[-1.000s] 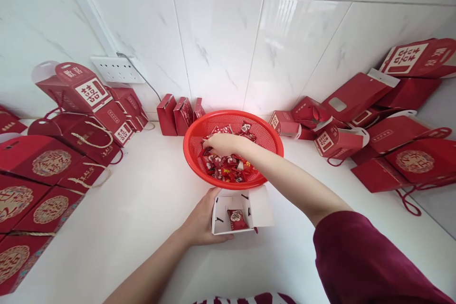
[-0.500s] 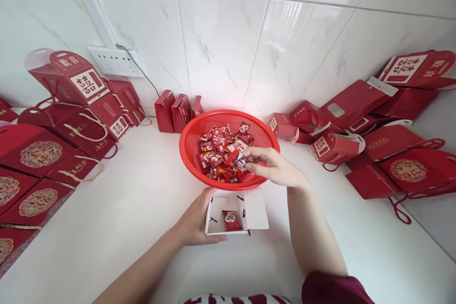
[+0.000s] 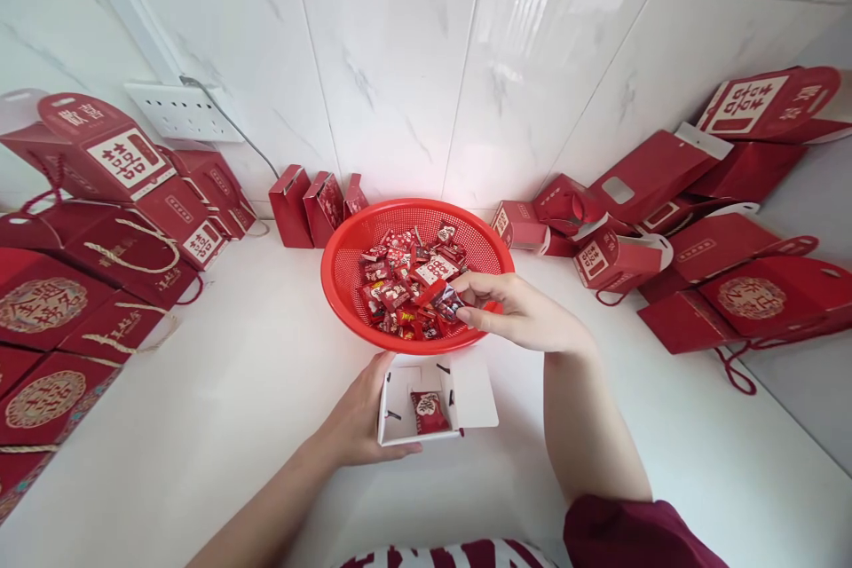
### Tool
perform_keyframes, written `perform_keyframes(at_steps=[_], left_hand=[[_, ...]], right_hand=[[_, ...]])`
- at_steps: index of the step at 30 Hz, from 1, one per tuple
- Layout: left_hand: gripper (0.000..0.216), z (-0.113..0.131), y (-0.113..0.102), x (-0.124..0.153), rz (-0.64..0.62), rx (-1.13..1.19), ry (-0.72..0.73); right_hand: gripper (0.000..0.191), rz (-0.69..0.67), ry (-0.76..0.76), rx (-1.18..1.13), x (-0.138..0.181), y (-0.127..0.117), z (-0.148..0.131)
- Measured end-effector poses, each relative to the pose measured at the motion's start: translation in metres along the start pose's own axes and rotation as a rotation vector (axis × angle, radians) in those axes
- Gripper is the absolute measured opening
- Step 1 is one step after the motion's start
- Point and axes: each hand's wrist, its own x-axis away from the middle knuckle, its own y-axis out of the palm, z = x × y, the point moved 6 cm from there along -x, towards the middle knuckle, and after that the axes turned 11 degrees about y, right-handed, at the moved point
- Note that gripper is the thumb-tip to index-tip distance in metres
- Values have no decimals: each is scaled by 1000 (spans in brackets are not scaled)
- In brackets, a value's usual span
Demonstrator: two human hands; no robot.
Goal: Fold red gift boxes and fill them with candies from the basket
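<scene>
A red plastic basket (image 3: 346,262) full of wrapped red candies (image 3: 399,280) sits on the white counter against the tiled wall. My right hand (image 3: 516,312) hovers over the basket's near right rim, fingers pinched on a couple of wrapped candies (image 3: 445,299). In front of the basket stands a small open white-lined box (image 3: 476,395) with one red candy (image 3: 427,411) inside. My left hand (image 3: 359,417) grips the box's left side, steadying it.
Red gift boxes and bags with cord handles are piled at the left (image 3: 73,284) and right (image 3: 719,240). Three small red boxes (image 3: 310,206) stand behind the basket. A white power strip (image 3: 179,111) is on the wall.
My right hand reached into the candies at the basket's far side, then drew back to the near right rim holding candies. The left hand stayed on the box.
</scene>
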Motion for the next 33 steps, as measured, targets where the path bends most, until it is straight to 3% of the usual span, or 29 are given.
perform_keyframes(at_steps=[8,13,17,20,23,33], left_hand=[[106,-2,1,-1,-2,43,0],[107,-3,2,2,-18,-3,-17],[111,-5,2,4,-27,-49,-17],[109,-4,1,4,-44,-107,4],[108,-5,1,5,-49,-107,0],[114,-8,1,7,-40,-112,-4]], right_hand=[[24,-48,-8,51,1,-1,-3],[34,-353,-35,-37,8,12,-8],[33,-160,53,13,0,-1,7],[29,7,177,182,-14,-8,27],[28,81,232,340,-34,-5,41],[29,-253,182,522,-75,57,52]])
